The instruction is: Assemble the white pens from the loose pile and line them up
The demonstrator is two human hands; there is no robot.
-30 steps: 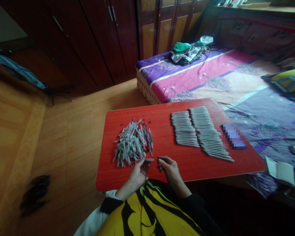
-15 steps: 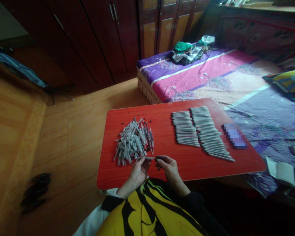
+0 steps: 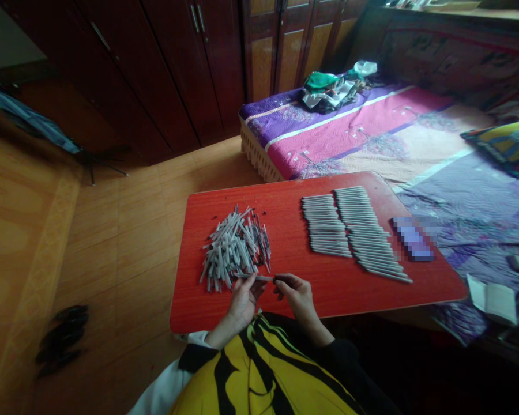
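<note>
A slim pale pen barrel (image 3: 264,278) lies across the fingers of my left hand (image 3: 242,302), which is closed on it with the thumb on top. At its dark right end, my right hand (image 3: 297,291) pinches with thumb and fingertips; what small part sits there is hidden. Just beyond my left hand is a loose heap of pale pen barrels (image 3: 229,248). Thin dark refills (image 3: 263,239) lie along the heap's right side. Farther right, pens with dark ends lie side by side in a shorter row (image 3: 327,226) and a longer row (image 3: 367,230).
Everything rests on a red table (image 3: 285,230). A purple pixelated item (image 3: 414,239) lies near its right edge. A bed (image 3: 354,138) with a bundle of cloth (image 3: 328,92) adjoins the far side. An open notebook (image 3: 493,300) is at the right. Dark shoes (image 3: 64,340) are on the floor.
The pen barrel has tilted slightly, its left end a little higher. Both hands stay in nearly the same place, and the heap and rows look unchanged.
</note>
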